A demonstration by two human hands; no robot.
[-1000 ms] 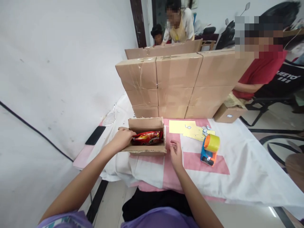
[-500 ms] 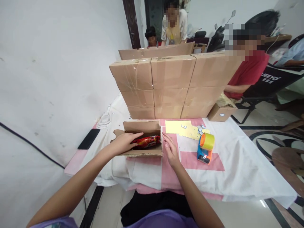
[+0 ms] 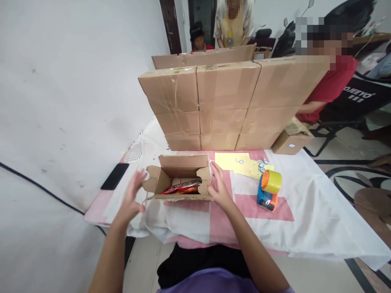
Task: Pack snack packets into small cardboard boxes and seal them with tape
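Note:
A small open cardboard box [image 3: 183, 162] sits on the white and pink cloth, its flaps up. A red snack packet [image 3: 181, 187] lies inside it. My left hand [image 3: 131, 195] hovers just left of the box with its fingers spread, holding nothing. My right hand [image 3: 219, 187] rests against the box's right side, fingers stretched along the right flap.
A wall of taped cardboard boxes [image 3: 227, 101] stands behind the small box. An orange and blue tape dispenser [image 3: 268, 190] and yellow label sheets [image 3: 240, 162] lie to the right. A black phone [image 3: 114, 176] lies at the left. Other people sit beyond the boxes.
My left hand came out of the box and drew back to the left, fingers spread. The left flap swung open. My right hand moved onto the box's right side.

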